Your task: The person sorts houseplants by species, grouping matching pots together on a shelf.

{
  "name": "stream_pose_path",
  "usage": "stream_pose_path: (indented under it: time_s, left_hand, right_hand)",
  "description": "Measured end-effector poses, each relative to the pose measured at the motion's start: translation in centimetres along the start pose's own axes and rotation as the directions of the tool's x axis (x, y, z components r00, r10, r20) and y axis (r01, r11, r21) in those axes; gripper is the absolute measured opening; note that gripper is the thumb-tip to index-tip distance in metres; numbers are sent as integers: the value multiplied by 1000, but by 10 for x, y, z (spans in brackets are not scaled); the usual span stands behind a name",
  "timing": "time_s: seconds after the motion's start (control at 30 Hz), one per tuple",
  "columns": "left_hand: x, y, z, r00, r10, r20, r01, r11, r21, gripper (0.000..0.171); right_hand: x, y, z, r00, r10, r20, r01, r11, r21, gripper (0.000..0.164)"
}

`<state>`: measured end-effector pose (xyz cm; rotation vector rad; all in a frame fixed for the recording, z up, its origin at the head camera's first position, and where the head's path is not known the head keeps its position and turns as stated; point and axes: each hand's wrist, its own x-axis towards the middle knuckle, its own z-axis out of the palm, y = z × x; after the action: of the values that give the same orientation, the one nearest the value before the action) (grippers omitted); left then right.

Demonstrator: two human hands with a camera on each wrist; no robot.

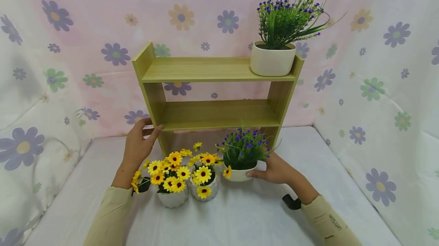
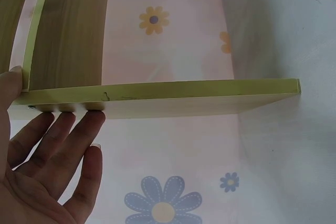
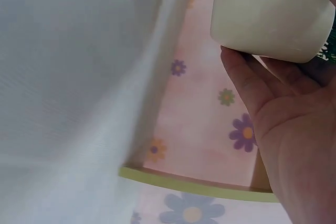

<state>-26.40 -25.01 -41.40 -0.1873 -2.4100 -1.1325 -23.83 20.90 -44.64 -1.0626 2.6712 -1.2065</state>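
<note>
A wooden shelf unit (image 1: 216, 113) stands against the flowered backdrop. My left hand (image 1: 138, 147) grips its left side panel (image 2: 199, 90), thumb at the middle board's front edge and fingertips on the panel's outer face. In front of the unit's lower right, my right hand (image 1: 276, 169) holds a potted plant with purple flowers (image 1: 244, 149) by its white pot (image 3: 268, 14), thumb on one side and fingers on the other. Left of it stand two small pots of yellow daisies, one in the middle (image 1: 203, 174) and one nearer my left forearm (image 1: 173, 198).
A larger potted plant with purple flowers (image 1: 273, 61) sits at the right end of the top board. Beneath everything lies a white cloth (image 1: 240, 219). Flowered curtains (image 1: 387, 86) close in the back and both sides. Dark wrist straps (image 1: 291, 202) show at the sleeves.
</note>
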Motion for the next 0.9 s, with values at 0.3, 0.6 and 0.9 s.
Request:
stream_pose_path:
  time_s: [0.3,0.6,0.9]
  left_hand:
    - [-1,1,-1,1000,-10,3,10,1000,-1,59]
    - [0,1,-1,1000,11,-4,-11,1000,-3,57]
    - [-1,3,-1,1000,-2,-3,2,1000,2,58]
  right_hand:
    - [12,-19,-21,996,-69,-54,67,997,-25,97]
    - [30,-39,-43,986,-135,-100,128,989,-68,102]
    - [49,-70,-68,976,-191,-107,180,978,-107,93]
